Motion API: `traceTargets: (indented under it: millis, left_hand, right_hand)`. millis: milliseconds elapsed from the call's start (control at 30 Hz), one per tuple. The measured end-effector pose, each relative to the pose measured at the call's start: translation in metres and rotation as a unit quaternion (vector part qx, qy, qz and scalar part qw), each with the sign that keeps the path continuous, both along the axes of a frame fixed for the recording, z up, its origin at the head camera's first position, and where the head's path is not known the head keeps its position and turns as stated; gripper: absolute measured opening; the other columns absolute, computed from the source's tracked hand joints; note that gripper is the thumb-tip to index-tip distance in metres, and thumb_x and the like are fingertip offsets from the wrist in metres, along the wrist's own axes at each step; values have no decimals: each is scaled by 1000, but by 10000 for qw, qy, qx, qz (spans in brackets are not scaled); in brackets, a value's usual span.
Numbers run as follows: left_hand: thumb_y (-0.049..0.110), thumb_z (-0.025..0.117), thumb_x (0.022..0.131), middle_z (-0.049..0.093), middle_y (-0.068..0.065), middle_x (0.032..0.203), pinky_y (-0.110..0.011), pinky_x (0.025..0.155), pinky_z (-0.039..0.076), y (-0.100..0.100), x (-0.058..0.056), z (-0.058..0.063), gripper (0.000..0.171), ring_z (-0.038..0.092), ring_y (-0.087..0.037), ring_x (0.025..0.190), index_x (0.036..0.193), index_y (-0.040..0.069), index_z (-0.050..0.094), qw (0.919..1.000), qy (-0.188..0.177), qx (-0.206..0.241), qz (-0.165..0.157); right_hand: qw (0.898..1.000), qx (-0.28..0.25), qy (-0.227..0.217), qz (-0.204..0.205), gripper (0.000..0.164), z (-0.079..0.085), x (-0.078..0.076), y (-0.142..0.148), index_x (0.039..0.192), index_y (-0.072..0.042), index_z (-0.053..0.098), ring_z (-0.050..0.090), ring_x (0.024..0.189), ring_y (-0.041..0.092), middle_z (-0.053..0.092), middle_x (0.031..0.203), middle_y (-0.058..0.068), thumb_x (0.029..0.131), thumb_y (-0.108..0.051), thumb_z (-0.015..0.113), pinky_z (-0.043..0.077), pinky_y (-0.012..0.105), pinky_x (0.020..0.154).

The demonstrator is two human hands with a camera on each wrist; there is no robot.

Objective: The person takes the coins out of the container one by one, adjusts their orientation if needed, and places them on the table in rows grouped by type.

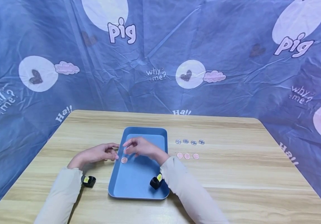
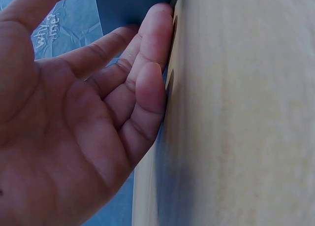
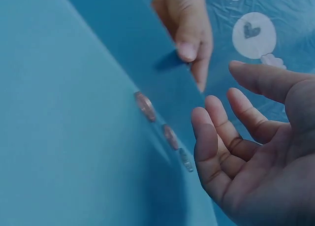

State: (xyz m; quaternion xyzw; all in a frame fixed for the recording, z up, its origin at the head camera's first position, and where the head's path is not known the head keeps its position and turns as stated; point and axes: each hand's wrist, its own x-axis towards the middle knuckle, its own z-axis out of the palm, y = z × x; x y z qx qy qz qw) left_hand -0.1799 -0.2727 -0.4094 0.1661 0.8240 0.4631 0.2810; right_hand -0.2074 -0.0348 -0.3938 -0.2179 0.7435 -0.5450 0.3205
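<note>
Coins (image 1: 124, 160) in blue tray (image 1: 136, 183), R hand (image 1: 143, 147) partly blocking, L hand (image 1: 100, 153) alongside, grips loosely spread, other coins (image 1: 187, 156) on tbl (image 1: 247, 177)

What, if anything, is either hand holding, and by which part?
The right hand holds nothing. The left hand is at the left rim of the blue tray; whether it pinches that rim cannot be told.

Wood-grain table (image 1: 247, 168); on it, blue tray (image 1: 138, 183), four silvery coins (image 1: 193, 142), three coppery coins (image 1: 187, 156) beside tray.
</note>
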Motion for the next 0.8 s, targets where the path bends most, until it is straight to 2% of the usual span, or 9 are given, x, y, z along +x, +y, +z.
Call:
traceTargets:
  millis: [267,633,800]
  left_hand:
    - [23,62,93,63,-6,100,-30,74,43,0,0,0,66,57,-17,90,143,-8,33,10000,-2,-24,9]
    - [23,62,93,62,-6,99,-30,74,42,-1,-1,-1,68,57,-17,90,144,-9,30,10000,-21,15,-23]
    - [22,62,93,62,-6,99,-28,72,42,-1,-1,-1,67,56,-16,89,144,-9,31,10000,-1,6,-38]
  right_hand:
    - [9995,287,87,134,28,-8,0,-5,114,-7,64,57,77,8,68,99,0,87,-14,68,46,25,66]
    - [9970,652,329,262,28,-13,1,-9,107,-8,65,51,70,10,63,81,-3,82,-16,75,42,23,61]
    - [9934,846,647,419,24,-14,3,-10,104,-6,66,48,67,10,58,77,-3,83,-14,75,39,21,62]
